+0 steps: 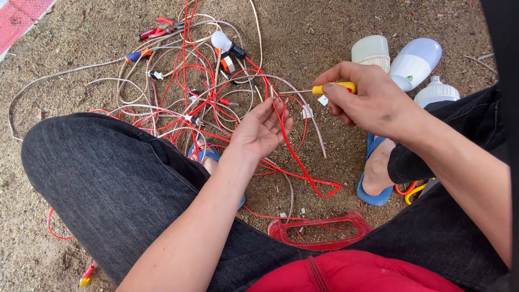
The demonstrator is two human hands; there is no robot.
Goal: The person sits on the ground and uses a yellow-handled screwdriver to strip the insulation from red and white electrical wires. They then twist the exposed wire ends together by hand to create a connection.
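Ground: bare sandy soil (335,32) serves as the work surface — there is no bench, so everything lies within arm's reach of the seated person.
Legs: dark jeans (108,178) fill the view from 6 to 9 o'clock; a foot in a blue sandal (373,189) sits near 4 o'clock, as fits a low crouch over the work.
Wire tangle: red and beige wires (189,92) sprawl loosely from the centre toward 11 o'clock, spread out rather than coiled, probably so single strands can be picked out.
Bulbs: three white lamp bulbs (416,62) lie together at 1 to 2 o'clock, just beyond the right hand and apart from the tangle.
Red frame: a red plastic frame (319,230) lies on the ground near 5 o'clock, close to the lap.
Left hand: the left hand (262,130) is at the centre, palm up, fingers loosely spread; a red wire (286,140) runs across the fingertips, cradled rather than gripped, so that it is held up to the tool.
Right hand: the right hand (367,100) at 2 o'clock has its fingers pressed around a yellow-handled screwdriver (335,87), the shaft pointing toward the left hand at 9 o'clock.
Small tools: red-handled pliers (157,31) lie at 11 o'clock, at the far edge of the wires.
Socket lamp: a small bulb in a black holder (227,44) rests on the wires near 12 o'clock.
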